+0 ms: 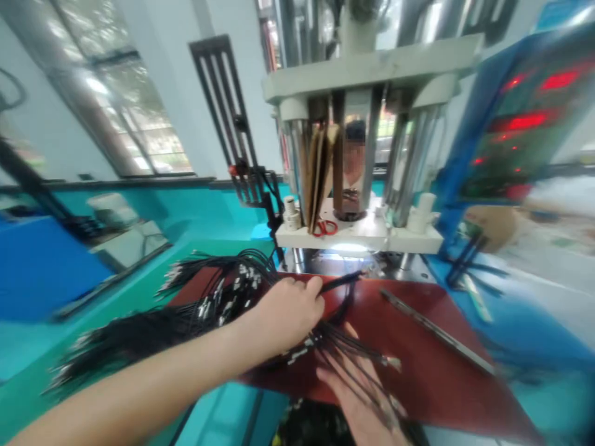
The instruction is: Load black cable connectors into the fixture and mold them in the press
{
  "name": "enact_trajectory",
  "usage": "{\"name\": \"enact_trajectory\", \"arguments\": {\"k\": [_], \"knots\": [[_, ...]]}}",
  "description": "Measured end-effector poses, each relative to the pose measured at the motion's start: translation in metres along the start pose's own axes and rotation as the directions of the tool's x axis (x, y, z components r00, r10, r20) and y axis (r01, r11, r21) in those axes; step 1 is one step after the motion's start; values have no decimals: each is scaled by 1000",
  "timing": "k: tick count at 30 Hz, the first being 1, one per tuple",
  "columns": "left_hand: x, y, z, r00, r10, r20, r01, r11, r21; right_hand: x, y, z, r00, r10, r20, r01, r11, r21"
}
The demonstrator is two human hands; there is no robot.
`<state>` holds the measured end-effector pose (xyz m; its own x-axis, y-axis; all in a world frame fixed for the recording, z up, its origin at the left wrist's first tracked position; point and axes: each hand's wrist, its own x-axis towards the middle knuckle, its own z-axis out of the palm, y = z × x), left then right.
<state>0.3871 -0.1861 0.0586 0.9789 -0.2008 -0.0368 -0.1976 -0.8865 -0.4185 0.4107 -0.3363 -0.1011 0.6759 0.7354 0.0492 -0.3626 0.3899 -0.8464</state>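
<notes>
My left hand [292, 310] reaches across from the left, its fingers closed round a bunch of thin black cables [341, 282] whose ends point right. Lower down, my right hand [356, 387] is turned partly palm up, with more black cables [344, 341] across its palm and fingers in a loose hold. Light-coloured tips show at some cable ends. To the left of my hands lies a large heap of black cables [139, 334] with white and silvery connectors [237, 288]. Motion blur softens the fingertips and the cable ends.
A white press-like machine [360, 238] with metal columns stands ahead, red-handled scissors [325, 228] on its base. The red-brown work board [418, 371] carries a long metal strip [437, 331]. On the right is a blue panel with red displays [525, 121]. A person [353, 173] is beyond the machine.
</notes>
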Motion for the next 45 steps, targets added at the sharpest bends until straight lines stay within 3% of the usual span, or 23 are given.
{"name": "enact_trajectory", "arguments": {"k": [3,6,8,10,11,13,15,16,18,21,23,24,26,28,31,35,41,45], "knots": [[32,22,36,992,125,-26,-126,990,-61,-9,-25,-28,983,-45,-178,54,998,44],[47,44,69,979,201,38,-188,956,-224,-13,-34,-52,939,-27,-342,48,997,56],[51,57,80,975,222,22,-201,917,-345,-11,-37,-64,917,-71,-393,45,996,-74],[55,66,80,971,232,-63,-231,828,-511,-9,-42,-72,928,-159,-338,52,952,-303],[58,69,77,963,247,-106,-258,738,-623,-8,-46,-73,940,-191,-281,62,910,-411],[68,72,71,935,331,-128,-272,437,-858,-5,-55,-75,966,-209,-152,92,828,-553],[82,73,67,875,480,-66,-122,87,-989,-1,-62,-76,982,-173,-70,102,808,-581],[90,73,67,837,546,-25,-8,-34,-999,1,-64,-77,986,-154,-64,95,833,-545],[103,74,71,798,601,44,173,-158,-972,3,-67,-82,985,-140,-104,91,922,-376],[117,77,78,846,522,111,236,-180,-955,5,-78,-94,924,-272,-269,228,956,-183],[121,82,81,870,471,148,241,-142,-960,5,-92,-101,848,-411,-335,317,899,-302],[123,84,81,876,454,163,242,-122,-963,5,-100,-104,830,-444,-338,301,866,-401],[126,89,81,882,437,176,243,-102,-965,7,-115,-108,852,-408,-328,185,821,-540],[131,92,79,880,442,175,247,-111,-963,10,-122,-111,894,-291,-340,57,828,-558],[139,97,76,864,480,154,243,-129,-961,14,-121,-112,925,-131,-356,-35,905,-424],[148,104,73,859,495,134,235,-147,-961,17,-115,-109,959,52,-280,-120,965,-232],[155,114,73,847,523,94,273,-277,-921,20,-114,-113,950,11,-312,-122,933,-339],[160,120,74,840,535,94,263,-248,-932,22,-111,-118,935,44,-352,-180,913,-365]]}}
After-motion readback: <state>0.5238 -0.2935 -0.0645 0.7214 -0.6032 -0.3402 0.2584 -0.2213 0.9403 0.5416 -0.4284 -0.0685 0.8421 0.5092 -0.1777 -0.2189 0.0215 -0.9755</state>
